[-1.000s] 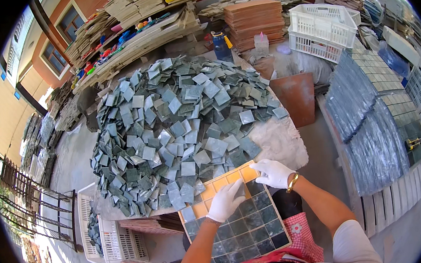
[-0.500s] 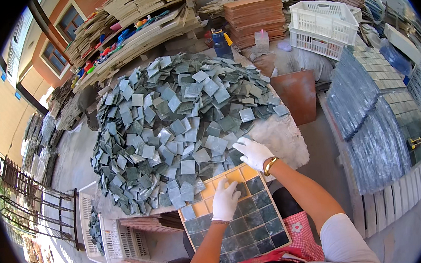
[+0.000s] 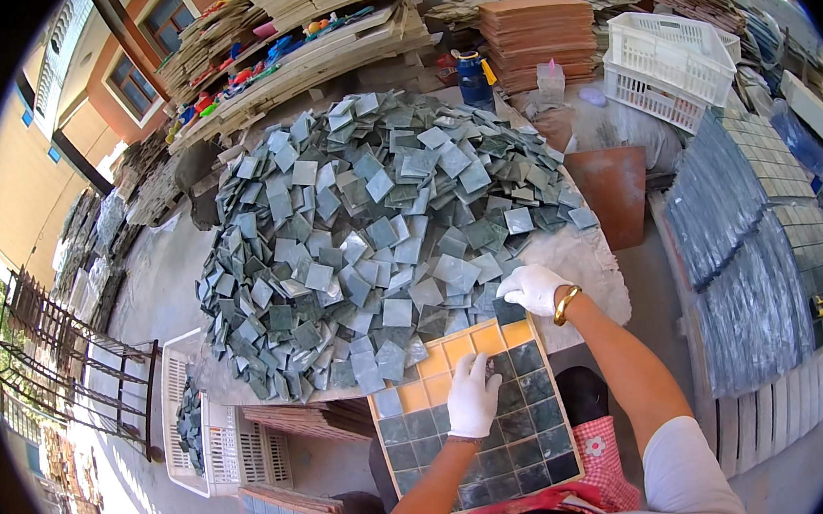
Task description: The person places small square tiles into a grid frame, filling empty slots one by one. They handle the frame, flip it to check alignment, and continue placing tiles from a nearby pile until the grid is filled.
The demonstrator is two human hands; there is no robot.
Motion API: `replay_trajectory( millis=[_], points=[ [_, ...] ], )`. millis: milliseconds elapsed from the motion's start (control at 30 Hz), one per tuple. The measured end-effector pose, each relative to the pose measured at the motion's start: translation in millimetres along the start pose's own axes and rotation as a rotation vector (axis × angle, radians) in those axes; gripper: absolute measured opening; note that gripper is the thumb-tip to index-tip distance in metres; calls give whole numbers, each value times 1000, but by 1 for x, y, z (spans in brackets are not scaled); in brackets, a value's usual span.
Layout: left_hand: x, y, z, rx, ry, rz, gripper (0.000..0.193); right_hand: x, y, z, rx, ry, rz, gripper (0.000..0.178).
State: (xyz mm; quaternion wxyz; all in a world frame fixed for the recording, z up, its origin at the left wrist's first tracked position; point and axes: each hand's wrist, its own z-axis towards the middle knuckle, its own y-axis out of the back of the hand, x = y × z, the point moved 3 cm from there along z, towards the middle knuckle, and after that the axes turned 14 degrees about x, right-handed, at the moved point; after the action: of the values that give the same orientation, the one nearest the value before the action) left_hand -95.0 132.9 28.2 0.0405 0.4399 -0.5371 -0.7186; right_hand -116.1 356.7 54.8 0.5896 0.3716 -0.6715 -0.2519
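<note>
An outdoor tile workshop yard: a big heap of loose grey-green tiles (image 3: 380, 230) covers the table (image 3: 588, 261), finished mosaic sheets (image 3: 744, 257) lie stacked beside it, white plastic crates (image 3: 669, 68) and piled boards (image 3: 333, 29) stand behind.

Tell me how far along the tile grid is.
Most cells of the orange grid tray already hold grey-green tiles. In hand: the left hand rests on the filled tiles, while the right hand reaches a tile at the tray's far corner. Left: the far row's orange cells still sit empty beside the loose tile pile.
</note>
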Motion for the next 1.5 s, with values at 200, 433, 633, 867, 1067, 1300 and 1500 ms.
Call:
replay_trajectory(
  millis=[200,433,633,867,1067,1300,1500],
  points=[
    [6,17,53,-90,-107,87,37,-1,-20,-14,19,-57,-95,21],
    [-7,23,122,236,-358,369,55,13,-50,-37,-195,-83,-149,19],
    [-6,13,145,378,-305,528,51,18,-45,-50,-211,12,-69,33],
    [-7,40,109,117,-254,280,53,-24,-22,-59,-457,-111,201,27],
    [33,24,69,278,-384,73,52,-7,-28,-36,-392,2,248,26],
    [38,31,74,267,-274,-275,27,40,-28,-38,-165,100,201,34],
    [36,43,68,151,119,-695,26,32,-52,-10,-236,171,85,23]
  ],
)
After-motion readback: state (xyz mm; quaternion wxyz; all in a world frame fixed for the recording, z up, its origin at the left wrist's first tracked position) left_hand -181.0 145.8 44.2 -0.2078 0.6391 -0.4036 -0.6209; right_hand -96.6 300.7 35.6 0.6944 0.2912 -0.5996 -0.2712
